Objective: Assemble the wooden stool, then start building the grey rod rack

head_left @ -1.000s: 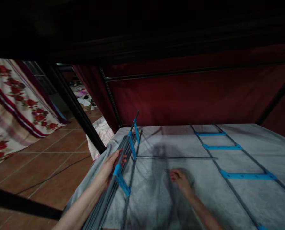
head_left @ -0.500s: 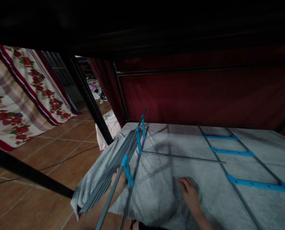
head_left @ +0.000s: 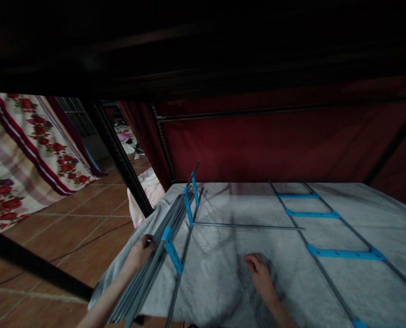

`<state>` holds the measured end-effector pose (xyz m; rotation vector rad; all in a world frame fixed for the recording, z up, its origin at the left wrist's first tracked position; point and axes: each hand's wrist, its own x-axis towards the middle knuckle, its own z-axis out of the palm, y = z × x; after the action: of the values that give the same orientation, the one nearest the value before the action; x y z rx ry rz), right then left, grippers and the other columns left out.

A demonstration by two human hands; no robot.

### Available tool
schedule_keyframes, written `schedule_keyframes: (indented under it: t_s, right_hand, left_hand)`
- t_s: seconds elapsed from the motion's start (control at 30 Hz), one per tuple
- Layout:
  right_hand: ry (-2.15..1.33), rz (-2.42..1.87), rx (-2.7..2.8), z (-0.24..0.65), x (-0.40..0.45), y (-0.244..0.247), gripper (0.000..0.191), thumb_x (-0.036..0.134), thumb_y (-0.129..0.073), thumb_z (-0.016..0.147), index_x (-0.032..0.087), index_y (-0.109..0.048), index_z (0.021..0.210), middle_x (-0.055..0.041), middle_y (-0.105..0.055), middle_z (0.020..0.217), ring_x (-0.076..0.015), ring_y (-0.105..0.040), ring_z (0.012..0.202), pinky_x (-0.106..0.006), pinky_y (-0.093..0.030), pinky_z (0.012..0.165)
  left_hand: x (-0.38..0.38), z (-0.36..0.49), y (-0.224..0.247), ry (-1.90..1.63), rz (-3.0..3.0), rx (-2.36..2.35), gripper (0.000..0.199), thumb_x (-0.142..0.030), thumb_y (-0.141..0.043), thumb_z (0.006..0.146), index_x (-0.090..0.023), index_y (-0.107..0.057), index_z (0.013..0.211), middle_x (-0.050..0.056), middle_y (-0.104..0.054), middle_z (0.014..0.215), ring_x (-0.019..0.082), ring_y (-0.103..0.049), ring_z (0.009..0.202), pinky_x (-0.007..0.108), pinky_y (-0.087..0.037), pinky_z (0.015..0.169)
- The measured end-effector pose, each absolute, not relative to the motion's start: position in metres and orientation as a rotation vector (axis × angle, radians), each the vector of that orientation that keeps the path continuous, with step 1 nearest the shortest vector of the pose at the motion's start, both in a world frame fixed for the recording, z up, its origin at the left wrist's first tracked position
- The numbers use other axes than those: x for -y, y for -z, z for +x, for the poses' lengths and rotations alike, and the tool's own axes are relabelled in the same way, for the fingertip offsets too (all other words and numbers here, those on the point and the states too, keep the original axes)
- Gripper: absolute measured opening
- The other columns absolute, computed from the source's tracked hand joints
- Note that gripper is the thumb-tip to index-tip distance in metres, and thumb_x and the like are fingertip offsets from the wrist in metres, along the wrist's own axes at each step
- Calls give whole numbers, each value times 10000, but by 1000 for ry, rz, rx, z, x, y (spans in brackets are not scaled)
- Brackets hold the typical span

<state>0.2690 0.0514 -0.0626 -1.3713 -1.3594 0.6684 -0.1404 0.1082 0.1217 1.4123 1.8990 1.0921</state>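
My left hand (head_left: 141, 250) is at the left edge of a bundle of grey tubes (head_left: 161, 248), its fingers curled down over it; what they hold, if anything, is hidden. Right beside the bundle stands a frame of two tubes joined by upright blue plastic connectors (head_left: 173, 250). From its foot a single thin tube (head_left: 244, 225) runs across to the right. My right hand (head_left: 260, 273) hovers over or rests on the grey cloth, fingers bent together, with nothing seen in them. Farther right lies a ladder-like frame with blue crosspieces (head_left: 346, 253).
Grey cloth (head_left: 216, 273) covers the bed surface under everything. Black metal posts (head_left: 120, 159) and a dark beam overhead (head_left: 203, 59) enclose the space. A dark red curtain (head_left: 257, 150) hangs behind. Left are a tiled floor (head_left: 96, 214), a cable and a flowered cloth (head_left: 45, 150).
My left hand has come out from behind the upright frame to the left side of the tube bundle. My right hand keeps its pose. The view has tilted up and turned slightly right.
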Motion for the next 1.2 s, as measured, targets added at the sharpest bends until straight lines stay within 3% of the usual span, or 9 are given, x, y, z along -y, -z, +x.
schedule_keyframes:
  t_s: [0.13,0.23,0.4,0.6,0.7,0.8,0.9,1.0,1.2]
  right_hand:
    - [-788,-1348,1251,266,-49,45,216,269,-488,792,232,-693,849,-52,-708,833,-222,-655,755,-359,-520,725]
    - [-765,-1302,1220,258,-42,8,216,285,-497,813,241,-690,897,-47,-707,895,-211,-654,795,-343,-517,749]
    - [-615,-1089,1274,251,-26,-83,228,297,-511,855,259,-699,978,-53,-681,1029,-212,-612,1014,-351,-463,934]
    - [-1120,-907,876,272,-14,-122,359,465,-593,830,243,-663,1103,-67,-701,1048,-233,-649,950,-394,-539,840]
    - [-1318,-776,662,298,-6,-109,368,508,-605,811,253,-679,1066,-55,-719,990,-235,-671,917,-412,-555,832]
    - [-1260,-809,500,329,-2,-90,274,418,-694,764,267,-705,992,-23,-724,998,-198,-682,917,-350,-564,849]
    - [-1149,-888,374,360,-9,-72,203,329,-772,690,251,-728,872,3,-736,931,-158,-692,846,-272,-579,801]
    - [-1071,-888,280,383,-23,-55,196,293,-814,632,238,-734,803,20,-739,879,-135,-690,813,-248,-577,817]
    - [-1016,-885,306,396,-61,-36,166,277,-827,628,221,-726,747,20,-722,823,-144,-683,812,-349,-569,897]
  left_hand:
    - [-78,-166,-191,-1087,1623,-1986,304,-510,-674,585,-244,-655,731,29,-688,720,260,-627,767,297,-484,671]
    - [-56,-156,-244,-1133,1751,-1998,364,-562,-647,634,-292,-669,877,-42,-712,852,253,-616,849,338,-495,762]
    - [-51,-64,-285,-971,1951,-1551,324,-428,-764,602,-259,-730,876,18,-720,858,272,-650,847,318,-515,772]
    - [-56,83,-253,-460,2495,-1107,248,-302,-532,855,-221,-682,1036,72,-702,946,243,-661,858,316,-494,785]
    - [-58,136,-226,-191,2944,-833,253,-175,-463,860,-199,-622,1056,74,-678,970,210,-654,778,294,-485,693]
    - [-69,176,-203,-155,3182,-545,241,-146,-470,859,-173,-583,1070,68,-655,970,196,-637,799,295,-469,702]
    - [-89,208,-186,-296,3248,-371,219,-264,-466,916,-185,-580,1085,62,-638,959,194,-612,872,334,-439,839]
    - [-117,220,-166,-665,3076,-646,294,-355,-439,937,-202,-560,1157,77,-624,1031,216,-579,992,378,-396,933]
    - [-192,154,-90,-1330,1950,-1615,297,-78,-423,838,-167,-550,1091,104,-584,1099,199,-556,1078,330,-436,929]
